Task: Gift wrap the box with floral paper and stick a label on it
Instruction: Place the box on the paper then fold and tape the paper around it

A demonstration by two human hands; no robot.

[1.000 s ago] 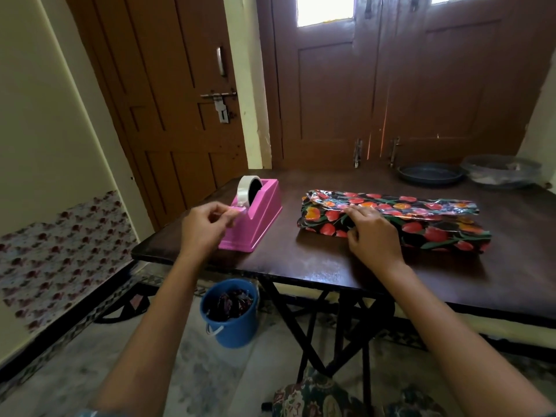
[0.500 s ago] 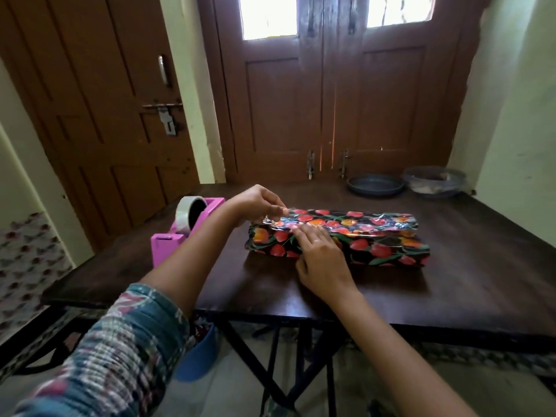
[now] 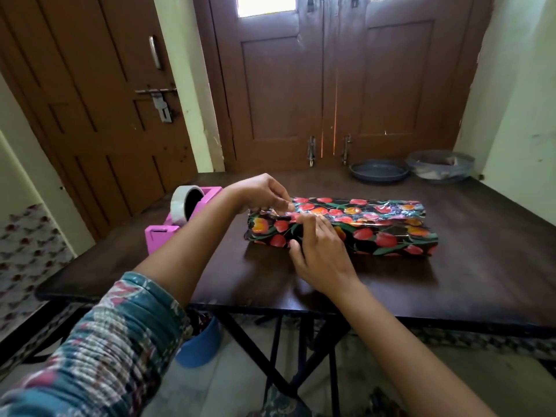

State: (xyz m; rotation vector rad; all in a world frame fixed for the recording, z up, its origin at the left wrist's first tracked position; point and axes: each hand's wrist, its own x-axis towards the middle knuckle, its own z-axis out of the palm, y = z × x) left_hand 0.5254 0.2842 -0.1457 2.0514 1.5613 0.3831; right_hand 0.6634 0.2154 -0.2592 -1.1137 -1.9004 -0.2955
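Observation:
The box wrapped in black floral paper [image 3: 376,233] lies lengthwise in the middle of the dark table [image 3: 481,272]. Its paper seam runs along the top. My left hand [image 3: 258,194] hovers over the box's left end, with fingertips pinched on a small strip of clear tape at the seam. My right hand [image 3: 319,251] rests on the near left part of the box, fingers pressing the paper flap down and thumb against the front side. A pink tape dispenser [image 3: 159,236] with its tape roll [image 3: 180,206] stands to the left of the box. No label is in view.
A dark shallow dish [image 3: 379,171] and a clear bowl [image 3: 440,165] sit at the table's far right corner. Under the table's left edge stands a blue bucket [image 3: 201,347]. Brown wooden doors [image 3: 331,100] close off the wall behind the table.
My left hand left the tape dispenser and moved right to the seam at the box's left end. My right hand stayed pressed on the box.

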